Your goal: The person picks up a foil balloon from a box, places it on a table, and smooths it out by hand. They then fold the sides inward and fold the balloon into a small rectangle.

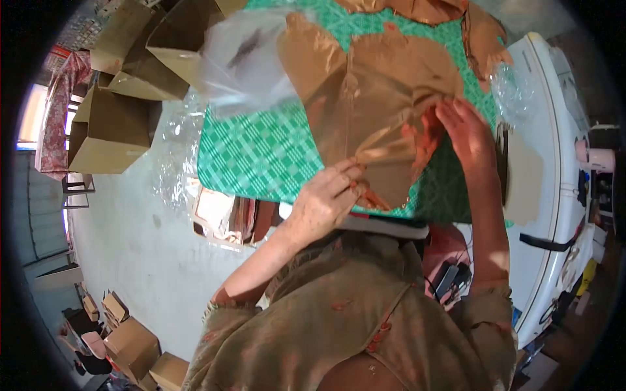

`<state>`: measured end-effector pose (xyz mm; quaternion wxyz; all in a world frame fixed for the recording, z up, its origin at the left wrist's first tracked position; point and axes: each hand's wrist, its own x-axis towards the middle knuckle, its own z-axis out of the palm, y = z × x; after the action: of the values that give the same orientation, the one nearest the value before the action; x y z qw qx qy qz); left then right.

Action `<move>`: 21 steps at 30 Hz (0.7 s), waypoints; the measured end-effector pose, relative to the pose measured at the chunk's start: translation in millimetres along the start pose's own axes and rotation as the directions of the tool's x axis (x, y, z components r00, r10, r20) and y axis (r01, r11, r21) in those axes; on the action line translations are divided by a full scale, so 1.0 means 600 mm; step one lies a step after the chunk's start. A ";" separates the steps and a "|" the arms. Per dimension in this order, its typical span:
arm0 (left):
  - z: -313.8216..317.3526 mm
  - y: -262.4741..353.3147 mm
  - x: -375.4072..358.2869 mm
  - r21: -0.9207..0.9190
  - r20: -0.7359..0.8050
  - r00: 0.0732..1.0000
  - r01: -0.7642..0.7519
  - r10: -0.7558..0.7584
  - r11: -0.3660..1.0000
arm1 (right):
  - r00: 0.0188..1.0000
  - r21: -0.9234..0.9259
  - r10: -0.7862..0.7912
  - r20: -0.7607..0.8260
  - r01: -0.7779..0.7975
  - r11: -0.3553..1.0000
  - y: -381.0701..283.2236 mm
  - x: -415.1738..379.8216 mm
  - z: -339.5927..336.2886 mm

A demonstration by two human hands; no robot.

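A shiny copper-brown satin garment (385, 85) lies spread over the green checked tablecloth (254, 156). A seam runs down its middle, and creases fan out from its near part. My left hand (329, 195) is at the garment's near left edge, its fingers closed on the cloth. At the right edge my right hand (466, 130) pinches the cloth, with an orange-looking fold beside the fingers. A clear plastic bag (244, 68) lies against the garment's left side.
More copper-brown fabric (482, 42) lies at the far right of the table. Crumpled clear plastic (512, 88) sits by a white appliance (551, 130) on the right. Open cardboard boxes (114, 130) stand on the left, and more boxes (134, 345) at lower left.
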<state>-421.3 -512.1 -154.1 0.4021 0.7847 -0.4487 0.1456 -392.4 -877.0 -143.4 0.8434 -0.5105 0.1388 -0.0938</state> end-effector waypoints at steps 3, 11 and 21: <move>-0.001 0.000 -0.003 -0.018 0.010 1.000 0.009 -0.008 1.000 | 0.976 -0.504 -0.218 -0.004 0.186 0.843 -0.014 -0.105 0.090; -0.008 -0.008 -0.004 -0.081 0.099 0.994 0.045 -0.037 0.996 | 0.798 -0.809 -0.139 0.586 0.585 -0.054 0.035 -0.214 0.068; -0.064 0.013 0.012 -0.100 0.194 0.974 0.139 -0.118 0.985 | 0.797 -0.816 -0.208 0.567 0.578 -0.005 0.057 -0.229 0.062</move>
<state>-418.8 -489.0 -121.4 0.4103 0.7983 -0.4404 0.0193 -508.9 -788.8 -138.3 0.2443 -0.9531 -0.1088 -0.1420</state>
